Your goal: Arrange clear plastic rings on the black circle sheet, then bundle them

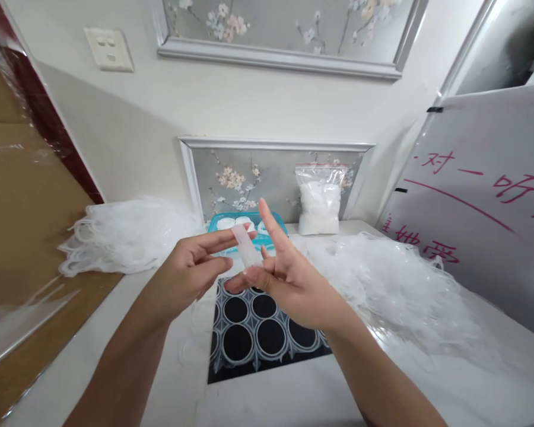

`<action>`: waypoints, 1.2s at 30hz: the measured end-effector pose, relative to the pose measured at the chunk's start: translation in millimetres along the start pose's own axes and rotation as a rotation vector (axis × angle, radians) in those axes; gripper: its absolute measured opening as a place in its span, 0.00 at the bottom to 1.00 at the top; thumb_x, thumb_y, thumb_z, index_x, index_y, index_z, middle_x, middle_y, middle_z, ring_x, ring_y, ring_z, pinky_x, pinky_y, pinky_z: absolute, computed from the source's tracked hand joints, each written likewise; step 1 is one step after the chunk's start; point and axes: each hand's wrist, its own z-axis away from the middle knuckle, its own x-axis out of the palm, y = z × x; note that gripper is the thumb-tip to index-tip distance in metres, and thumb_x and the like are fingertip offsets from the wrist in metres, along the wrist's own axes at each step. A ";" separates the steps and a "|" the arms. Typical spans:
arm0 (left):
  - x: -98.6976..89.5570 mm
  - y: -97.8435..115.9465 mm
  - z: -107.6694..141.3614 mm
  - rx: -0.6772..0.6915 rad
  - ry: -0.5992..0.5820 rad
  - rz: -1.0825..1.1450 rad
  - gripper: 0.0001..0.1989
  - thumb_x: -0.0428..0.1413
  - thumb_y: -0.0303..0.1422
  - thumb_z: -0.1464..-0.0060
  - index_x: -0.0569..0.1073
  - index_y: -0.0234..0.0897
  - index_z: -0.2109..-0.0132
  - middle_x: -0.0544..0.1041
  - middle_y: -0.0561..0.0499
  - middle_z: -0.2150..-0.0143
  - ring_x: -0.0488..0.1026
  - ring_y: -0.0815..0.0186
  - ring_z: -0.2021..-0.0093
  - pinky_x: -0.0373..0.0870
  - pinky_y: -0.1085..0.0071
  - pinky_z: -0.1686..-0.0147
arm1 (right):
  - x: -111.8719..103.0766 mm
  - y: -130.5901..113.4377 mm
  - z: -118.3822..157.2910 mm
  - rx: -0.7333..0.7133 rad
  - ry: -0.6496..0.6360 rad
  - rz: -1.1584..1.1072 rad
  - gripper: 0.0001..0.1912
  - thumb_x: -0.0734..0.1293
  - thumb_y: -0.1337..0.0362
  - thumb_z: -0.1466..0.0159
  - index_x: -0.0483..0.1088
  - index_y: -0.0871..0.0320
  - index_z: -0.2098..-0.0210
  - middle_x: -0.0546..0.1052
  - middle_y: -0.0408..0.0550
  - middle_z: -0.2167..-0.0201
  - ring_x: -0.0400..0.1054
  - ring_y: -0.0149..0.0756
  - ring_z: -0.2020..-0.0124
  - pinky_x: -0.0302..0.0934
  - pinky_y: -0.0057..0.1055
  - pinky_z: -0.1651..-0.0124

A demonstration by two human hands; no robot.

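Observation:
In front of me, a short translucent white strip [247,248] is stretched between my two hands. My left hand [184,267] has its index and middle fingers extended together, with the strip's upper end lying across their tips. Its thumb points toward the strip from below. My right hand [296,276] pinches the lower end under its thumb, while its index finger points up, free of the strip. Some fingers are partly hidden. Below both hands lies a black mat [267,359] with rows of pale-ringed circles.
A blue tray [213,224] with round white pieces stands behind my hands. A zip bag [319,204] of white material leans on the wall. White mesh-like heaps lie left [124,237] and right [396,284]. A whiteboard [480,201] with red writing stands at the right.

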 end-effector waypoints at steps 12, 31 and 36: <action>-2.2 6.3 10.0 0.084 -0.239 -0.032 0.08 0.62 0.36 0.48 0.81 0.42 0.73 0.79 0.52 0.76 0.69 0.72 0.75 0.64 0.77 0.74 | -5.4 -7.2 1.6 -0.137 0.087 -0.445 0.55 0.71 0.65 0.43 0.31 0.41 0.31 0.69 0.51 0.40 0.58 0.47 0.35 0.55 0.59 0.39; -3.0 11.6 23.8 0.122 -0.277 -0.094 0.07 0.64 0.38 0.51 0.82 0.41 0.72 0.76 0.52 0.79 0.70 0.69 0.79 0.64 0.77 0.82 | 4.5 -14.2 16.3 -0.067 0.181 -0.458 0.45 0.69 0.65 0.40 0.41 0.40 0.32 0.76 0.45 0.48 0.63 0.49 0.39 0.56 0.63 0.39; -0.6 17.5 26.4 0.151 -0.291 -0.113 0.10 0.62 0.39 0.50 0.81 0.40 0.74 0.76 0.52 0.80 0.69 0.70 0.79 0.64 0.78 0.82 | 7.6 -19.5 17.1 -0.055 0.247 -0.444 0.48 0.71 0.64 0.40 0.39 0.42 0.31 0.80 0.45 0.54 0.65 0.50 0.40 0.58 0.64 0.41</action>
